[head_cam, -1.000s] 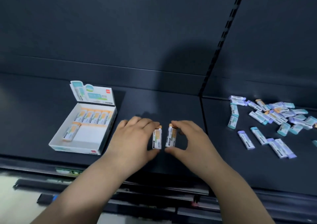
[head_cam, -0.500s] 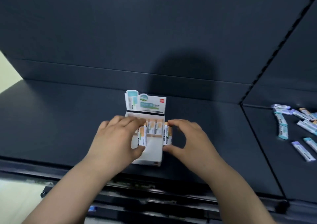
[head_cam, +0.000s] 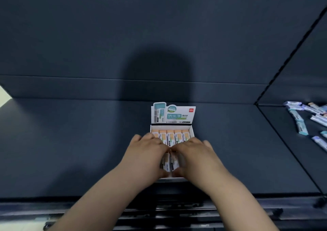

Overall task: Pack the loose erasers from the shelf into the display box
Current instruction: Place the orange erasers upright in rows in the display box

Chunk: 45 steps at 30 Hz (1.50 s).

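A dark shelf (head_cam: 70,142) carries everything. The left hand (head_cam: 146,154) and right hand (head_cam: 196,156) meet over the front half of a white display box (head_cam: 192,130) at the shelf's centre, its printed header card upright behind. Loose erasers (head_cam: 300,123) lie scattered well apart at far right. A row of erasers (head_cam: 170,136) fills the box's back. Each hand's curled fingers pinch one piece: the left an orange-and-white eraser (head_cam: 166,161), the right a second eraser (head_cam: 174,161), side by side and blurred.

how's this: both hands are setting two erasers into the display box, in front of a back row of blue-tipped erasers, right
The head view shows the back row is orange-tipped, not blue-tipped. The rest holds: the left hand and right hand are setting two erasers into the display box in front of it.
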{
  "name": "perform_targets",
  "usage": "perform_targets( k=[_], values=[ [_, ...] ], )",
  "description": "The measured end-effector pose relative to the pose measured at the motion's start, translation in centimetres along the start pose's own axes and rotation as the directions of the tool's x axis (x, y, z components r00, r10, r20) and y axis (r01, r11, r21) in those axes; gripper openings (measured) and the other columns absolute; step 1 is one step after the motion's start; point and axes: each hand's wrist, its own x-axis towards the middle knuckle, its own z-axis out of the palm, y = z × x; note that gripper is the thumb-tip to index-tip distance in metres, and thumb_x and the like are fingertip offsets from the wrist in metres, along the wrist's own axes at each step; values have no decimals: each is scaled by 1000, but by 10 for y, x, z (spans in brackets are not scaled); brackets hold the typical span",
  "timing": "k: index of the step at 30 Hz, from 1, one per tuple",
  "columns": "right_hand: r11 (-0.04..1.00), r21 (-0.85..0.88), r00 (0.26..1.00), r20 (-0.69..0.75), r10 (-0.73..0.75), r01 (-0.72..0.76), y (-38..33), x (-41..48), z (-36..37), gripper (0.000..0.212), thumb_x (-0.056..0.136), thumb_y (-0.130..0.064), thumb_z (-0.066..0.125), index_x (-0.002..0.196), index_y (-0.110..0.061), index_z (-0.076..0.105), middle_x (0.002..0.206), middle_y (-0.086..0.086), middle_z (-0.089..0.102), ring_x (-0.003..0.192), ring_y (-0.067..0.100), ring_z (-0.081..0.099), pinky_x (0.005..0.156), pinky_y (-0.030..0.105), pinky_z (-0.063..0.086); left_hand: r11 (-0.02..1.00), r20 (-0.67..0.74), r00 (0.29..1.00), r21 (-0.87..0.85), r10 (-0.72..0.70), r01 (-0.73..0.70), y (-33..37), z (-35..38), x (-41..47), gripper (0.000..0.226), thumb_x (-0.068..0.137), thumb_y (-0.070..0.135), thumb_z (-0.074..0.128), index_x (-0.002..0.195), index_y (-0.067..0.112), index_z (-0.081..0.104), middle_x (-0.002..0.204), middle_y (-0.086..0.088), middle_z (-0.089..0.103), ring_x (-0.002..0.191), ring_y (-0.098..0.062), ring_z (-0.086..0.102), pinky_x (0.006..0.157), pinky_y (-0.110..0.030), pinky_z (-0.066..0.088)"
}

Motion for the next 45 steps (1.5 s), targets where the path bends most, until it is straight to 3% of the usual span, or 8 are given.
perform_targets(
  k=[5,12,19,25,29,35,40,45],
  values=[
    [999,46,999,-52,1,2,7,-3,4,58,72,-45,69,126,-35,48,126,-14,49,120,12,35,80,25,18,1000,14,1000,15,-11,10,1,7,2,46,76,48,61,118,29,54,114,8,51,115,-16,35,87,-30,23],
    [980,185,997,-20,76,-71,4,3,10,36,75,-33,68,110,-32,60,100,-7,64,102,17,52,85,29,33,993,23,999,-115,-29,32,-1,11,4,49,76,35,65,120,21,51,119,4,42,113,-17,31,95,-28,35],
    [942,318,992,-21,124,-111,5,2,14,40,72,-33,73,111,-37,63,93,-9,64,97,15,52,88,26,36,973,12,999,-227,-47,49,-2,14,3,53,74,30,72,121,19,50,120,5,41,114,-14,29,92,-18,31],
    [995,85,998,31,48,-50,2,0,-6,49,76,-51,64,121,-36,53,117,-8,58,115,14,45,92,30,28,995,57,998,-89,-29,34,0,2,3,65,74,50,67,130,27,44,126,5,44,118,-18,34,97,-33,35],
    [990,140,984,-178,22,3,21,-16,-25,51,79,-46,64,126,-35,51,131,-14,50,124,11,40,100,28,27,999,-86,996,-46,-12,9,19,-13,6,56,82,52,56,132,32,41,130,7,45,122,-17,37,96,-32,32],
    [957,279,967,-214,138,-75,94,-75,-46,76,73,-58,60,140,-36,31,151,-17,20,140,3,13,117,33,19,996,-220,973,-51,65,-78,97,-16,28,64,89,52,44,144,28,23,149,3,29,137,-17,25,111,-32,19],
    [935,272,957,-116,266,-227,187,-145,-53,85,76,-59,57,146,-33,14,156,-14,-1,143,4,-1,118,30,12,988,-178,975,-60,130,-143,198,-2,57,68,92,51,39,147,28,6,156,2,11,143,-15,8,116,-32,3],
    [894,291,928,-48,371,-342,275,-209,-52,87,80,-55,57,147,-27,9,157,-9,-4,143,6,-2,115,23,7,979,-212,965,-98,152,-176,295,16,86,67,94,46,38,148,26,3,156,4,9,143,-12,4,115,-29,-1]
  ],
)
